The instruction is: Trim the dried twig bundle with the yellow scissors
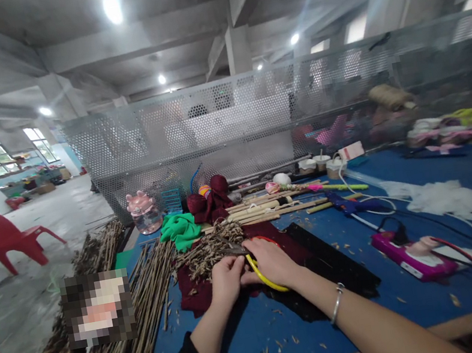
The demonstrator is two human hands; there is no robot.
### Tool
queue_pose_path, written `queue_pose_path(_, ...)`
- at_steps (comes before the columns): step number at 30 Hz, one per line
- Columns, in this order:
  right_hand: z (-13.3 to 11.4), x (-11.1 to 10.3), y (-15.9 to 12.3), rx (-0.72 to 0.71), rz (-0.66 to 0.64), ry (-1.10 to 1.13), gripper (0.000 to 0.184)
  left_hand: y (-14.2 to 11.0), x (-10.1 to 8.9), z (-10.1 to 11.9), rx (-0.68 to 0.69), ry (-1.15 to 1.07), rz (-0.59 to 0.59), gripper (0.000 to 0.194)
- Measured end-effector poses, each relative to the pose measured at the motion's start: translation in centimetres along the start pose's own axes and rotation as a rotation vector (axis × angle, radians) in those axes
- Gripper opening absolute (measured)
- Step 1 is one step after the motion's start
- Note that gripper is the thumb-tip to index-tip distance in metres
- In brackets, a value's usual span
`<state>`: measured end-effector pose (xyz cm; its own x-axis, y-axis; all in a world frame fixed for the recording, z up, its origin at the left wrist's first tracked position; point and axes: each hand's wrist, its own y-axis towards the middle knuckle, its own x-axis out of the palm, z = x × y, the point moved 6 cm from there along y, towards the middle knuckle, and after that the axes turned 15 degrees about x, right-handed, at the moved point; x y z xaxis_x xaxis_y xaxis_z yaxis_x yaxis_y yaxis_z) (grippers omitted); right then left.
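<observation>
My right hand [273,260] is closed on a pair of scissors [267,280] with yellow handles, their dark blades pointing left. Close beside it, my left hand [227,281] has thumb and fingers pinched together near the blades; what it holds is too small to make out. Just beyond both hands lies a heap of short, dry brown stem cuttings [206,253] on a dark red cloth [190,297]. Long thin dry stalks [150,289] lie bundled to the left of my hands. A black sheet [337,262] spreads under and right of my right wrist.
A purple power strip [410,258] with cables and a blue glue gun [344,206] lie on the right of the blue table [294,352]. Bamboo sticks [264,211], a green cloth [179,229] and a pink bottle [144,211] stand behind, before a perforated metal panel [219,131].
</observation>
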<state>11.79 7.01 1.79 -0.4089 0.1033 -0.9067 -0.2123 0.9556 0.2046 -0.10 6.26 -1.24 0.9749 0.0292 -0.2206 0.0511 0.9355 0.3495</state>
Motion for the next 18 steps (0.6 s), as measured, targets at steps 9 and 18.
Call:
queue_pose_path(9,0.19,0.14,0.00,0.067,-0.046,0.060,0.048,-0.06,0.22,-1.08,-0.056,-0.130,-0.005,0.032)
queue_pose_path(18,0.65,0.36,0.24,0.079,-0.090,0.085,0.046,-0.02,0.35,-0.74,-0.062,-0.166,-0.019,0.033)
